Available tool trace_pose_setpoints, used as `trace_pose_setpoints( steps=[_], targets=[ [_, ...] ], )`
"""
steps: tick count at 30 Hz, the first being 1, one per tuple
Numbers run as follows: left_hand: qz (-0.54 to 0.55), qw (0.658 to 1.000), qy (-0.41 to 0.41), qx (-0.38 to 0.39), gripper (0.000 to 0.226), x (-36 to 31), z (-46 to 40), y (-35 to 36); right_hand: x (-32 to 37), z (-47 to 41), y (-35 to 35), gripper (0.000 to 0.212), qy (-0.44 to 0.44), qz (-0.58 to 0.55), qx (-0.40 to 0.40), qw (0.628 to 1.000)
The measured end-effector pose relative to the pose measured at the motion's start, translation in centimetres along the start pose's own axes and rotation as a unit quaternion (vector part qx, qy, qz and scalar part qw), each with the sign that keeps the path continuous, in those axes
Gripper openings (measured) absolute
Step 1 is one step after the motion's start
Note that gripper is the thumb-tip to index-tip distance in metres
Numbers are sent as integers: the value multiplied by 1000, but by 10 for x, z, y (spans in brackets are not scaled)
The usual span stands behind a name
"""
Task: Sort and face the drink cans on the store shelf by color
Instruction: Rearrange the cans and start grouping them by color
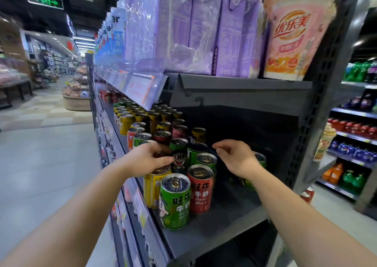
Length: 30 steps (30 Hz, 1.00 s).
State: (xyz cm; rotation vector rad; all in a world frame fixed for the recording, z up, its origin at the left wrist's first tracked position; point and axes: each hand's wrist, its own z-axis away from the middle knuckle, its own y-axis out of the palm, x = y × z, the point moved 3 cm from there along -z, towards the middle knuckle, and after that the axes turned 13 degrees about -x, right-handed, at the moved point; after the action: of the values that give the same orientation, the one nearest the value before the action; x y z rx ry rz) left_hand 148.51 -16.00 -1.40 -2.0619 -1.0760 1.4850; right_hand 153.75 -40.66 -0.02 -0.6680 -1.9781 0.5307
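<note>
Green can (175, 202) sits frontmost; left hand (145, 159) grips a hidden can, probably red, right hand (234, 156) loosely curled, empty; next: regroup mid-sort

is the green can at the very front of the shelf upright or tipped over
Upright. The front green can stands on its base on the shelf, with its pull-tab top facing up and its label reading level.

Green can (175, 202), red can (201, 189), yellow can (152, 187), dk grey shelf (224, 221).
</note>
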Motion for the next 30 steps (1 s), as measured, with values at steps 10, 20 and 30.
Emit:
trace_pose_setpoints(
  steps=[10,20,30],
  targets=[
    [69,996,-37,-40,17,1,2,4,-15,14,7,25,11,-25,3,1000],
    [-33,998,8,-61,18,-40,-2,15,-28,-2,15,27,-19,-75,48,996],
    [-53,992,-14,-114,28,-37,-3,18,-34,-2,20,31,-48,-74,66,994]
  ],
)
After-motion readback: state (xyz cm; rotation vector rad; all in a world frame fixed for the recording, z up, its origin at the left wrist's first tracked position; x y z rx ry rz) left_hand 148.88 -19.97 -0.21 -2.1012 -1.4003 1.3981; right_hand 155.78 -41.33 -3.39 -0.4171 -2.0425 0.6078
